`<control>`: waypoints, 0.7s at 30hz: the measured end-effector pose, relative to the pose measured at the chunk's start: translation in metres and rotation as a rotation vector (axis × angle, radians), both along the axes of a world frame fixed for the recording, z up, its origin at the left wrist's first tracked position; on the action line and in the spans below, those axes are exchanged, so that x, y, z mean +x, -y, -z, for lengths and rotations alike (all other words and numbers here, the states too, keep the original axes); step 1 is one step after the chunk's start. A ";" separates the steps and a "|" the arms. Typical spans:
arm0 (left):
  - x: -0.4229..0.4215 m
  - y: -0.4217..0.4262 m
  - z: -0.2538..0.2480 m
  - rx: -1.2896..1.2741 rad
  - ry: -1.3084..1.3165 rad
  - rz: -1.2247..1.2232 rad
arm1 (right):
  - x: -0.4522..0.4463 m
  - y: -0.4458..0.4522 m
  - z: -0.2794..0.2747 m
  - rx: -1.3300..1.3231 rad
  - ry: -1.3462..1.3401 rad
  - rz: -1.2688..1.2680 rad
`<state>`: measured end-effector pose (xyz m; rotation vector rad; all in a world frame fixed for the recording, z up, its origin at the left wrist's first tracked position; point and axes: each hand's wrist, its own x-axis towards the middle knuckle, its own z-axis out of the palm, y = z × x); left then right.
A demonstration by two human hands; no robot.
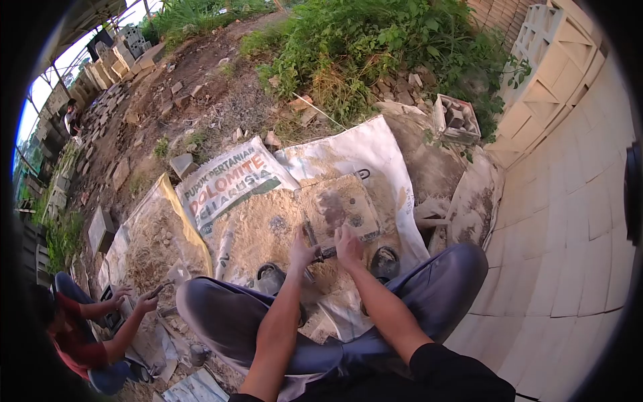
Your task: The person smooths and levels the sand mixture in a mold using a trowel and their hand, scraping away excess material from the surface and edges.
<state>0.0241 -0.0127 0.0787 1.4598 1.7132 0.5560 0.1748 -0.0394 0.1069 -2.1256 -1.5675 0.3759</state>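
Observation:
My left hand point(303, 252) is closed around a dark bar-like tool point(310, 234), which stands up between my hands. My right hand point(347, 245) is closed at the right end of a dark crosspiece point(327, 253); its fingertips are pressed together. Both hands are low over sandy powder, between my sandalled feet. Just beyond them a flat square slab point(365, 204) with dark patches lies on the powder. What part of the tool each hand covers is hidden.
White sacks point(388, 144) lie under the powder, one printed point(231, 177). At the left a person in red point(74, 328) crouches, holding a tool. Pale blocks point(556, 67) and a crate of rubble point(457, 119) are at the right. Plants grow beyond.

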 end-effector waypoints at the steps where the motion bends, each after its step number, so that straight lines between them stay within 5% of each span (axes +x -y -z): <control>1: 0.002 0.000 0.000 0.037 -0.079 0.081 | 0.014 -0.007 -0.002 0.045 -0.013 0.201; 3: 0.006 0.001 -0.007 -0.006 -0.141 0.149 | 0.047 -0.029 -0.005 -0.043 -0.016 0.429; 10: 0.011 0.002 -0.028 0.001 -0.180 0.136 | 0.058 -0.058 0.001 -0.069 -0.032 0.456; 18: 0.008 0.001 -0.022 0.035 -0.145 0.118 | -0.022 -0.040 -0.008 -0.252 -0.034 -0.105; 21: 0.005 -0.005 0.042 0.213 -0.088 -0.138 | -0.038 -0.024 0.024 -0.002 0.058 -0.288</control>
